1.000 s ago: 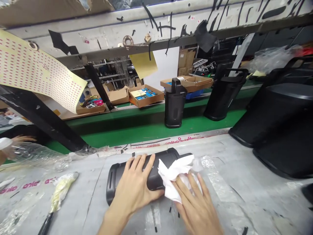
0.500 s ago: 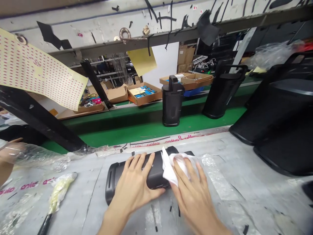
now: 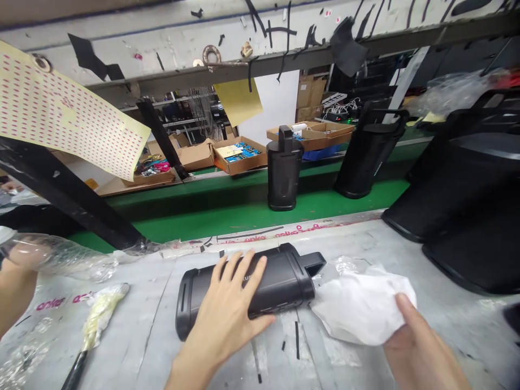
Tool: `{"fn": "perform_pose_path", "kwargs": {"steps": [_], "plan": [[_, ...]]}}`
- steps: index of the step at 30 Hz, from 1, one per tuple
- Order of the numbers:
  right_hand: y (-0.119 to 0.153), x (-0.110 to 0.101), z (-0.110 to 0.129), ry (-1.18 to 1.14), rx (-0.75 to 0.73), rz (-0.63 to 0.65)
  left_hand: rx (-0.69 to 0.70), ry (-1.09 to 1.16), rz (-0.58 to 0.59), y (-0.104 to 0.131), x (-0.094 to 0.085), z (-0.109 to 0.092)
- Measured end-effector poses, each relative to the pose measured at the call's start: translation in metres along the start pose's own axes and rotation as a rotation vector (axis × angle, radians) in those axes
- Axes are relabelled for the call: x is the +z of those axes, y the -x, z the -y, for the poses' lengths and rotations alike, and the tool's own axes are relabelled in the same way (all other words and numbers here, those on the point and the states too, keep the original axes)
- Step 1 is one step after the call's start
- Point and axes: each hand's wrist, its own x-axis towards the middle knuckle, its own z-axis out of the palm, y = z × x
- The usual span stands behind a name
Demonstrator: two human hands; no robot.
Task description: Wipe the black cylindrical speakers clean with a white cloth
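Note:
A black speaker with a handle on its right end lies on its side on the grey work surface. My left hand rests on its left half, fingers spread, palm over the casing. To the right of the speaker, my right hand pinches a white cloth between thumb and fingers. The cloth hangs out to the left, its edge close to the speaker's handle end. The fingers behind the cloth are partly hidden.
Upright black speakers stand on the green belt, with larger ones at right. A wrapped tool lies at left, near another person's hand and clear plastic. Open cardboard boxes sit behind the belt.
My right hand has lifted off the speaker and moved right with the cloth, uncovering the handle end. My left hand has stayed on the speaker. The other person's hand shifted slightly.

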Motion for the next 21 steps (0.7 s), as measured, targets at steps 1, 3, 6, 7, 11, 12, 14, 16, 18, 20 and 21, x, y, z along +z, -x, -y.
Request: {"fn": "perform_pose_path", "kwargs": {"steps": [1, 3, 6, 7, 11, 12, 14, 16, 18, 20, 21], "plan": [[-0.003, 0.006, 0.001, -0.042, 0.031, -0.01, 0.049, 0.004, -0.005, -0.001, -0.001, -0.003], [-0.008, 0.016, 0.0, -0.002, 0.027, -0.02, 0.129, 0.008, -0.017, -0.003, -0.002, -0.009], [-0.013, 0.027, -0.004, 0.25, -0.061, -0.085, 0.17, -0.013, -0.057, -0.003, 0.0, -0.014], [-0.015, 0.031, -0.004, 0.322, -0.113, -0.097, 0.174, -0.018, -0.067, -0.002, 0.002, -0.015], [-0.022, 0.05, -0.002, 0.41, -0.303, 0.106, 0.202, -0.042, -0.074, 0.003, 0.008, -0.013], [-0.023, 0.054, -0.003, 0.422, -0.33, 0.17, 0.21, -0.05, -0.072, 0.004, 0.009, -0.013], [-0.024, 0.06, -0.008, 0.439, -0.378, 0.255, 0.227, -0.064, -0.073, 0.005, 0.01, -0.012], [-0.024, 0.061, -0.013, 0.452, -0.45, 0.272, 0.239, -0.069, -0.09, 0.005, 0.011, -0.013], [-0.023, 0.058, -0.018, 0.469, -0.533, 0.264, 0.241, -0.065, -0.125, 0.005, 0.011, -0.016], [-0.022, 0.053, -0.021, 0.489, -0.597, 0.257, 0.245, -0.048, -0.172, 0.006, 0.011, -0.019], [-0.021, 0.051, -0.021, 0.501, -0.621, 0.253, 0.252, -0.036, -0.189, 0.006, 0.01, -0.02]]}}
